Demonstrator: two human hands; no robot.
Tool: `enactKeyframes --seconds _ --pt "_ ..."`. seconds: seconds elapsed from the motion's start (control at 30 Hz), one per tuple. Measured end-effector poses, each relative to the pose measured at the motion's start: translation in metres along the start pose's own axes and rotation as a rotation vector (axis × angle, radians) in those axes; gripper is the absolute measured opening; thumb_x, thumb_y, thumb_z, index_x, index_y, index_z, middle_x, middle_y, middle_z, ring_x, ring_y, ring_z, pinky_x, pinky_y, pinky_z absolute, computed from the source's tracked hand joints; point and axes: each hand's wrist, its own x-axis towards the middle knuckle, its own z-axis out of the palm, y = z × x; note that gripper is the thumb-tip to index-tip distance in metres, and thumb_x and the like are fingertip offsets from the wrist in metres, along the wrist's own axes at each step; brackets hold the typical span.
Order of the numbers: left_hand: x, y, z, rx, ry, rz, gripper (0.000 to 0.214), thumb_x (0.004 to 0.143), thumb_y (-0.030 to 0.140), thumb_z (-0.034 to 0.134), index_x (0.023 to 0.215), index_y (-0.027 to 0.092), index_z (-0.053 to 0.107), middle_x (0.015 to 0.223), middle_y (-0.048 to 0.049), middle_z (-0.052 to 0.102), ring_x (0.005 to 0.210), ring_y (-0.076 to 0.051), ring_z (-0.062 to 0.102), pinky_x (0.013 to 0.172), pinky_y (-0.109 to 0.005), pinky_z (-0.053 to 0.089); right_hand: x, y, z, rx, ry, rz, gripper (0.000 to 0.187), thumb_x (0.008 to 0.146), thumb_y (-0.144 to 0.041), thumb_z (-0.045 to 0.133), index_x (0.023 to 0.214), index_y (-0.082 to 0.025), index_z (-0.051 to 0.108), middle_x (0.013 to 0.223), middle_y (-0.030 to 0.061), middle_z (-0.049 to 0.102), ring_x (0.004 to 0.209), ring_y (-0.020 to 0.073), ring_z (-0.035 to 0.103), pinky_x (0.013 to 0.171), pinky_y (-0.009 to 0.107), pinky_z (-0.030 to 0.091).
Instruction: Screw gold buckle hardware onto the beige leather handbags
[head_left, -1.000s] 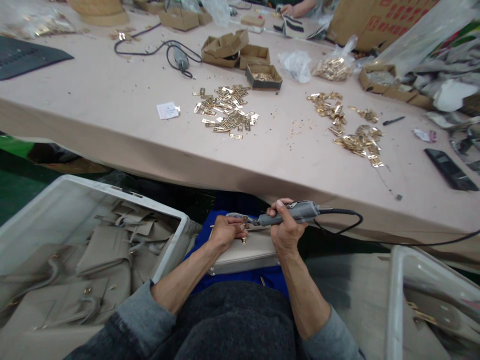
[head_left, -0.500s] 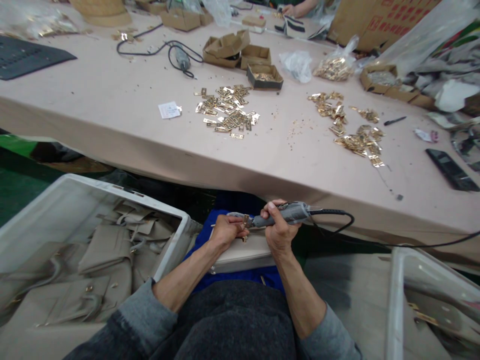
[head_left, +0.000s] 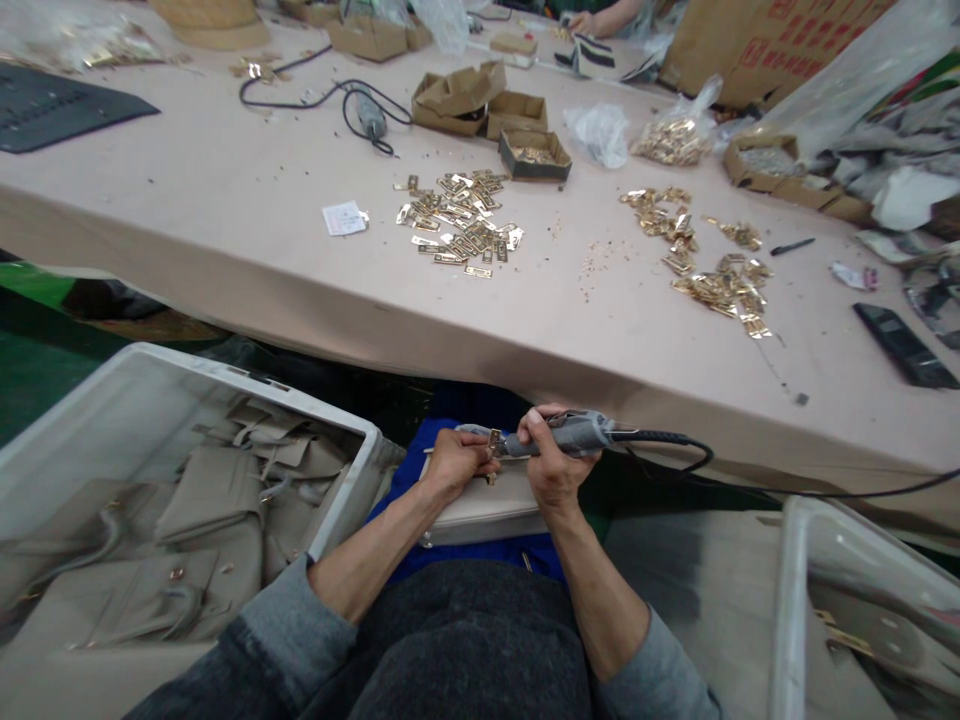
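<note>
My right hand [head_left: 555,468] is wrapped round a grey corded electric screwdriver [head_left: 581,432], held almost level with its tip pointing left. That tip meets a small gold metal fitting [head_left: 494,441], which the closed fingers of my left hand [head_left: 452,463] pinch at the top of a pale beige handbag [head_left: 487,518]. The handbag rests on blue cloth over my lap. A second small gold piece [head_left: 491,479] shows just below my left fingertips. Fingers and tool hide the exact contact at the screw point.
Gold plates [head_left: 469,225] lie heaped on the table [head_left: 300,240], with more gold fittings [head_left: 724,285] to the right. A crate of beige bags [head_left: 337,410] stands at left, another crate [head_left: 793,600] at right. The screwdriver's cord [head_left: 825,492] trails right. A co-worker's hand [head_left: 581,25] is across the table.
The view has shifted slightly. Both hands keep their grip, and the screwdriver stays against the gold fitting with only a very slight tilt.
</note>
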Motion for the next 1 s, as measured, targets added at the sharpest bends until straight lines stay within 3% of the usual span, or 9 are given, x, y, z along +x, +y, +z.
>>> enactKeyframes --seconds 0.4,0.6,0.77,1.0 --pt "-0.001 -0.002 -0.001 0.008 -0.022 0.027 0.009 0.064 0.009 0.08 0.072 0.005 0.078 0.068 -0.0117 0.073 0.055 -0.015 0.068 0.055 -0.023 0.059 -0.013 -0.002 0.003 -0.097 -0.17 -0.162 0.009 0.085 -0.022 0.075 0.085 -0.018 0.067 0.076 0.0004 0.064 0.066 0.0147 0.062 0.065 0.031 0.052" --pt "0.001 -0.007 -0.003 0.013 -0.015 0.033 0.011 0.064 0.013 0.082 0.071 0.006 0.077 0.071 -0.0133 0.074 0.056 -0.017 0.069 0.056 -0.025 0.059 -0.011 0.003 0.001 -0.129 -0.209 -0.129 0.011 0.086 -0.026 0.075 0.085 -0.019 0.067 0.076 0.0008 0.064 0.067 0.0155 0.063 0.065 0.032 0.055" --pt "0.001 -0.008 -0.003 0.018 -0.005 0.058 0.01 0.063 0.013 0.084 0.065 0.007 0.075 0.061 -0.0095 0.071 0.048 -0.014 0.063 0.046 -0.022 0.052 -0.01 0.004 0.001 -0.15 -0.26 -0.147 0.011 0.084 -0.027 0.077 0.082 -0.02 0.068 0.077 0.001 0.065 0.068 0.0161 0.064 0.066 0.032 0.055" --pt "0.003 -0.009 -0.004 -0.023 0.002 0.04 0.016 0.059 0.013 0.088 0.07 0.008 0.076 0.064 -0.0095 0.072 0.051 -0.017 0.065 0.046 -0.023 0.054 -0.008 -0.017 0.003 -0.122 -0.365 -0.195 0.007 0.084 -0.022 0.075 0.08 -0.02 0.069 0.075 0.001 0.065 0.066 0.0152 0.061 0.064 0.032 0.051"
